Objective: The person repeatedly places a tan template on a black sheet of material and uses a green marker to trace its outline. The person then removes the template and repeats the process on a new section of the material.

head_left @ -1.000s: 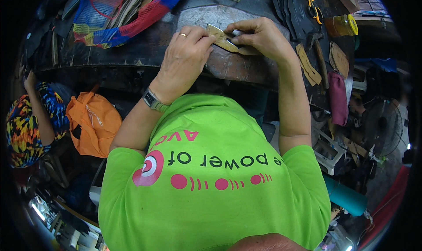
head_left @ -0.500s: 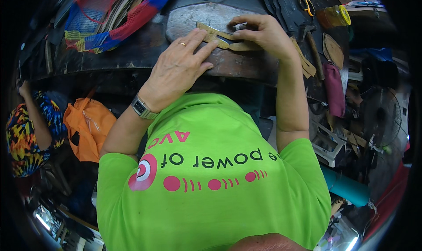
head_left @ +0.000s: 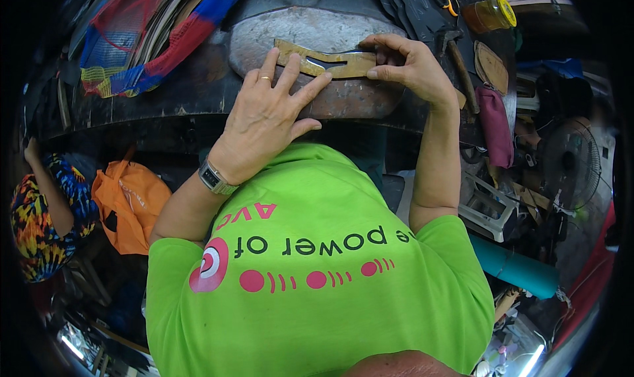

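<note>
A flat tan strap piece (head_left: pixel 360 67) with a dark slot along its middle lies across a worn grey slab (head_left: pixel 277 27). It looks like leather or card. My left hand (head_left: pixel 261 113) rests on its left part, fingers spread and fingertips touching it. At the other end my right hand (head_left: pixel 416 67) pinches the strap piece between thumb and fingers. Beyond my right wrist, another tan piece (head_left: pixel 461 99) is mostly hidden.
A hammer (head_left: pixel 461 67), an oval tan piece (head_left: pixel 491 63) and a maroon pouch (head_left: pixel 495 126) are at the right. Farther back are black strips (head_left: pixel 409 10), orange-handled scissors (head_left: pixel 450 0) and a yellow-lidded jar (head_left: pixel 489 15). A mesh bag (head_left: pixel 175 47) lies left; another person's arm (head_left: pixel 49 192) shows below.
The strap piece's two right-hand branches, spread apart before, now lie together with my right hand at their end. My left fingers have spread wider. The whole view has shifted slightly.
</note>
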Motion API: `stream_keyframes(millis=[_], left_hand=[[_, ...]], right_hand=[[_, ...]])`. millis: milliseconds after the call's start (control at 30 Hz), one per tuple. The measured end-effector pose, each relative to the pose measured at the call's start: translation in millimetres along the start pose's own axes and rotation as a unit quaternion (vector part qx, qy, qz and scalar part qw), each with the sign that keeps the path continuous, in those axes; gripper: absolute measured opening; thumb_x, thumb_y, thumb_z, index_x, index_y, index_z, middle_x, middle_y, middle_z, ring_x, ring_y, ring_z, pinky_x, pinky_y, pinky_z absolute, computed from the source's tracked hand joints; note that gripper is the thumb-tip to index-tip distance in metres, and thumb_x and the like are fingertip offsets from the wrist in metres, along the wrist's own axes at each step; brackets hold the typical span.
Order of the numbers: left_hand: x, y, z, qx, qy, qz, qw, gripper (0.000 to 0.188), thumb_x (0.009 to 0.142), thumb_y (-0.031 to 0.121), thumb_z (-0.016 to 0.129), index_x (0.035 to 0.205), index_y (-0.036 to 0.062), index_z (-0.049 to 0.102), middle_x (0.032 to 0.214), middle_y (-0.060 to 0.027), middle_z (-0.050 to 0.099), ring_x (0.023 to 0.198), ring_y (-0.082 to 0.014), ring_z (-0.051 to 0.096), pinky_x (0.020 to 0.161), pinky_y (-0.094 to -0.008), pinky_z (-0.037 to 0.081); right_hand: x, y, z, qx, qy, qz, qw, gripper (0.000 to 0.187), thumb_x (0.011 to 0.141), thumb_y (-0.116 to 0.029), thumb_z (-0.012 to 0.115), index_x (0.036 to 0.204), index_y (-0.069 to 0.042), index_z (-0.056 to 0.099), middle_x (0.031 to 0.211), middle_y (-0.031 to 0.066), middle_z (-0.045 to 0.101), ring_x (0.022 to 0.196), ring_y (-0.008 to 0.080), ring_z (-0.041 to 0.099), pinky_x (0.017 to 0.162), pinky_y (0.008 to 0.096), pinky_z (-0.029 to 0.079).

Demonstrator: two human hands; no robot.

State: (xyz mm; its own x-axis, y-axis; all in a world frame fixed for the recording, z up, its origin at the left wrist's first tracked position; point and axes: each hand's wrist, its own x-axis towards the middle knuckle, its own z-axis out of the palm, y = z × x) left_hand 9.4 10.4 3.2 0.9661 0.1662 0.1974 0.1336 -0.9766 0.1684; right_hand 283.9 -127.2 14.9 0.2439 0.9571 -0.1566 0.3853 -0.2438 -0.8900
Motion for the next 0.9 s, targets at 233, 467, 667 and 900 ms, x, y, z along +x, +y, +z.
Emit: stream_keyframes(millis=[233,467,667,900], left_hand=[[0,6,2,0.018,-0.025,-0.013,0.999,0.087,0.084,0.051,0.079,0.161,0.0288,0.042,0.149,-0.0235,0.048,0.140,-0.0486,0.044,0.106,-0.0476,0.042],[4,12,1,0.042,-0.043,-0.023,0.998,0.097,0.081,0.051,0.082,0.164,0.0322,0.035,0.147,-0.0228,0.048,0.139,-0.0487,0.045,0.102,-0.0462,0.042],[6,17,1,0.065,-0.050,-0.029,0.996,0.097,0.080,0.050,0.083,0.163,0.0322,0.036,0.146,-0.0220,0.048,0.138,-0.0491,0.045,0.100,-0.0456,0.042],[9,20,-1,0.057,-0.049,-0.040,0.996,0.092,0.078,0.044,0.086,0.159,0.0314,0.043,0.143,-0.0209,0.050,0.137,-0.0487,0.045,0.099,-0.0458,0.043]], right_hand=[[-3,-5,10,-0.086,0.037,-0.028,0.995,0.061,0.071,-0.009,0.091,0.129,-0.007,0.071,0.097,-0.0046,0.059,0.082,0.0065,0.049,0.072,0.0228,0.042],[-5,-7,14,-0.087,0.054,-0.008,0.995,0.055,0.072,-0.003,0.089,0.123,0.001,0.069,0.100,0.0036,0.065,0.089,0.0139,0.058,0.081,0.0290,0.052],[-6,-2,16,-0.084,0.058,-0.008,0.995,0.052,0.074,-0.004,0.088,0.123,-0.002,0.071,0.098,-0.0030,0.062,0.087,0.0077,0.054,0.077,0.0243,0.046],[-5,-4,16,-0.149,0.074,-0.022,0.986,0.051,0.071,-0.006,0.089,0.118,-0.003,0.073,0.100,0.0030,0.059,0.085,0.0158,0.055,0.078,0.0310,0.049]])
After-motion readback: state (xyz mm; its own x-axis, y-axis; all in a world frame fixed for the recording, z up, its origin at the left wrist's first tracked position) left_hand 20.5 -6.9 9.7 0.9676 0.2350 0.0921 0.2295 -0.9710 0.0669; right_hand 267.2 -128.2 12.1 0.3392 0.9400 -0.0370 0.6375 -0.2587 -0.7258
